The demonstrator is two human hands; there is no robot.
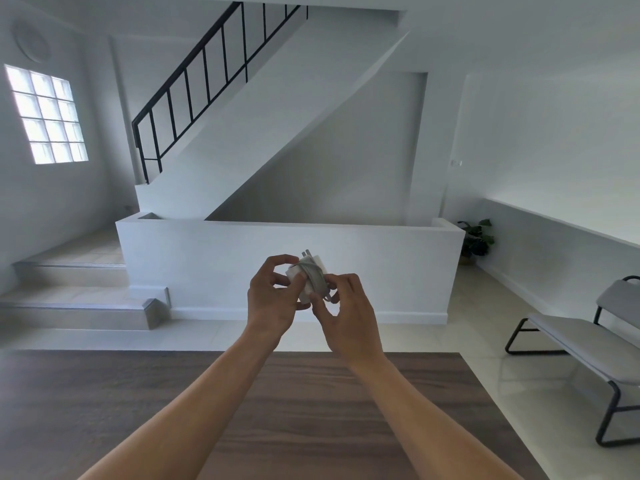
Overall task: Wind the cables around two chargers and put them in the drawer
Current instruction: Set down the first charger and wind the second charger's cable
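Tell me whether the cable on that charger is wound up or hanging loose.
Wound up: the cable wraps in loops around the white charger, held between the left hand and right hand. No slack hangs below.

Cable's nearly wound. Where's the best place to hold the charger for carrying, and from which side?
Grip the charger across its flat white faces, from below, fingers over the wound cable to pin the loops. Its prongs point up and away, so stay clear of that end.

White staircase, glass-block window, grey bench, potted plant.
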